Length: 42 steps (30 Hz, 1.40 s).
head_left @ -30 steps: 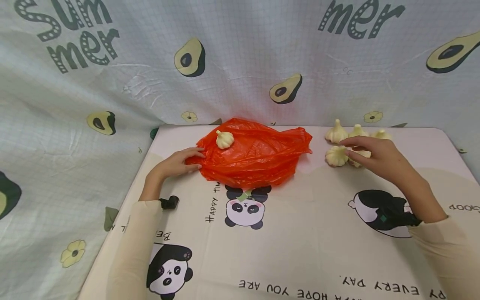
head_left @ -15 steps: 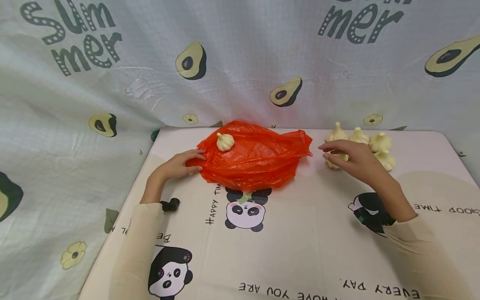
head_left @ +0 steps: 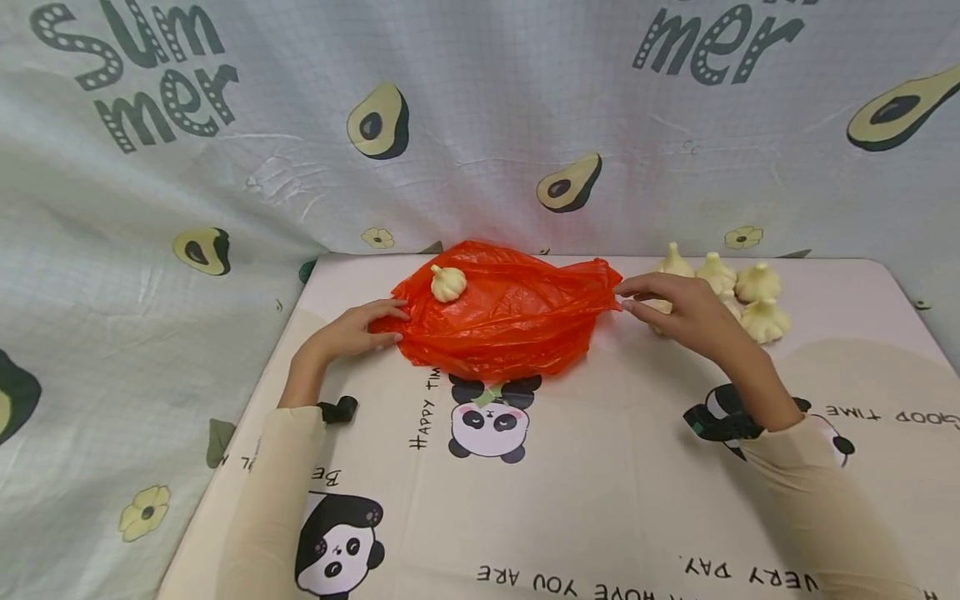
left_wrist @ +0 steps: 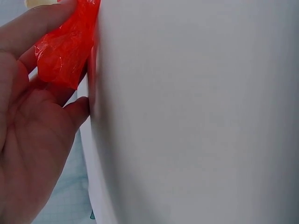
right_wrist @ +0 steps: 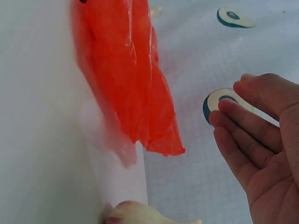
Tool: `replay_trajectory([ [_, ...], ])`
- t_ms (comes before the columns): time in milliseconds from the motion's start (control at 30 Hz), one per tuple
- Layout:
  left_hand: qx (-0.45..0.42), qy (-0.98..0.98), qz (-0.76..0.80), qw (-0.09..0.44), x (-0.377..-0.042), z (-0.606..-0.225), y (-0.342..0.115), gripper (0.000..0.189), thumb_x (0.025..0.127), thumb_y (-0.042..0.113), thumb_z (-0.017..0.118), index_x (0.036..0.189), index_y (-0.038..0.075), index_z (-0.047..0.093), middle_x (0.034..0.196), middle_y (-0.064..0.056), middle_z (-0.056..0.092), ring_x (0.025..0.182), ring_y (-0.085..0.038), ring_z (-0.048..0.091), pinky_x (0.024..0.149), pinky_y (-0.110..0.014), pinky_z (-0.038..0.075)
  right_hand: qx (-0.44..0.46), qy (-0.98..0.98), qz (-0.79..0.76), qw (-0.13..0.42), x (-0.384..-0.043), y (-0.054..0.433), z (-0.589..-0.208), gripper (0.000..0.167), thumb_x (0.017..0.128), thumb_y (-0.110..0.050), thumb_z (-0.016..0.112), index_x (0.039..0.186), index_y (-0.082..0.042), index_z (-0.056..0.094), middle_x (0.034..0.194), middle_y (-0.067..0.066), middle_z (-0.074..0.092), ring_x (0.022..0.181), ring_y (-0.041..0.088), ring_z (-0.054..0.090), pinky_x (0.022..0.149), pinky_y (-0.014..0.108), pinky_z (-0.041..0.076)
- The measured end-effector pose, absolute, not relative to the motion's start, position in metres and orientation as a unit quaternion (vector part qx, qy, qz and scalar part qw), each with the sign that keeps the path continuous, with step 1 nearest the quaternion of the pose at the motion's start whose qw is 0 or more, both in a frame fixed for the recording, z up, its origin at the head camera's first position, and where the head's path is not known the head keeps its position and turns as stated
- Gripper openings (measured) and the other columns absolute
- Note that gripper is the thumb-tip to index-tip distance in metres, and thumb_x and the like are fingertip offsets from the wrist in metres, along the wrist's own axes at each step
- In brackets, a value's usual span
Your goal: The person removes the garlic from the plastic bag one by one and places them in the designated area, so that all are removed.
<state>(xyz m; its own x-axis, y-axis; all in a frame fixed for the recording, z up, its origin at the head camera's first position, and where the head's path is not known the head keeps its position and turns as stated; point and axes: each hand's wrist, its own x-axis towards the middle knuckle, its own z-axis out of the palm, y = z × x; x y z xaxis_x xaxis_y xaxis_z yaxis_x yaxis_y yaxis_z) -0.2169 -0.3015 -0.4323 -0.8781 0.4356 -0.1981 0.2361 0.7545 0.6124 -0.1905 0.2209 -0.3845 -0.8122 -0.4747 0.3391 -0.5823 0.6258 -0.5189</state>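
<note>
A crumpled red plastic bag lies toward the back of the table, with one garlic bulb on its upper left part. At the bag's left end my left hand holds the edge; in the left wrist view a fold of red plastic lies between the thumb and the fingers. My right hand is at the bag's right end, fingers slightly bent. The right wrist view shows this hand with nothing in it, beside the bag's loose tip.
Several garlic bulbs stand grouped at the back right, some partly hidden by my right hand. One bulb shows low in the right wrist view. A printed cloth hangs behind the table, which has a panda-print cover.
My right hand has moved left from over the garlic bulbs to the bag's right end, uncovering bulbs on the right. The left hand, the bag and the bulb on it look unmoved.
</note>
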Motion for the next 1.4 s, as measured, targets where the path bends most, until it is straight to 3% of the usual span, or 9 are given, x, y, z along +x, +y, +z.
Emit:
replay_trajectory([
  [133,0.181,0.921,0.303,0.166,-0.217,-0.432,-0.302,0.038,0.099,0.022,0.067,0.134,0.009,0.064,0.158,-0.012,0.041,0.148,-0.038,0.031,0.12,-0.059,0.026,0.301,-0.894,0.323,0.082,-0.194,0.212,-0.382,0.025,0.095,-0.012,0.072,0.12,-0.014,0.074,0.115,0.001,0.075,0.105,0.022,0.072,0.085,0.042,0.059],
  [200,0.181,0.92,0.304,0.167,-0.216,-0.432,-0.302,0.038,0.098,0.022,0.067,0.134,0.009,0.064,0.158,-0.012,0.041,0.148,-0.038,0.031,0.12,-0.06,0.026,0.305,-0.891,0.325,0.083,-0.196,0.207,-0.382,0.026,0.094,-0.011,0.073,0.12,-0.013,0.074,0.115,0.001,0.075,0.106,0.022,0.072,0.089,0.045,0.058],
  [367,0.182,0.92,0.304,0.168,-0.215,-0.432,-0.303,0.037,0.098,0.021,0.067,0.133,0.009,0.064,0.158,-0.011,0.042,0.148,-0.038,0.032,0.12,-0.06,0.027,0.311,-0.887,0.332,0.085,-0.201,0.197,-0.382,0.027,0.092,-0.008,0.075,0.119,-0.011,0.074,0.116,0.001,0.074,0.107,0.02,0.071,0.092,0.04,0.057],
  [800,0.178,0.92,0.305,0.17,-0.215,-0.43,-0.301,0.036,0.098,0.021,0.067,0.133,0.011,0.065,0.158,-0.008,0.042,0.149,-0.035,0.03,0.121,-0.059,0.025,0.334,-0.871,0.352,0.073,-0.209,0.18,-0.38,0.024,0.094,-0.011,0.073,0.118,-0.013,0.075,0.113,0.003,0.075,0.099,0.017,0.069,0.087,0.045,0.058],
  [1400,0.187,0.921,0.298,0.168,-0.217,-0.432,-0.302,0.037,0.099,0.022,0.066,0.133,0.009,0.064,0.159,-0.011,0.041,0.15,-0.038,0.029,0.121,-0.061,0.023,0.331,-0.867,0.373,0.009,-0.225,0.15,-0.376,0.024,0.098,-0.019,0.069,0.121,-0.012,0.074,0.12,0.008,0.073,0.111,0.025,0.067,0.098,0.048,0.055],
])
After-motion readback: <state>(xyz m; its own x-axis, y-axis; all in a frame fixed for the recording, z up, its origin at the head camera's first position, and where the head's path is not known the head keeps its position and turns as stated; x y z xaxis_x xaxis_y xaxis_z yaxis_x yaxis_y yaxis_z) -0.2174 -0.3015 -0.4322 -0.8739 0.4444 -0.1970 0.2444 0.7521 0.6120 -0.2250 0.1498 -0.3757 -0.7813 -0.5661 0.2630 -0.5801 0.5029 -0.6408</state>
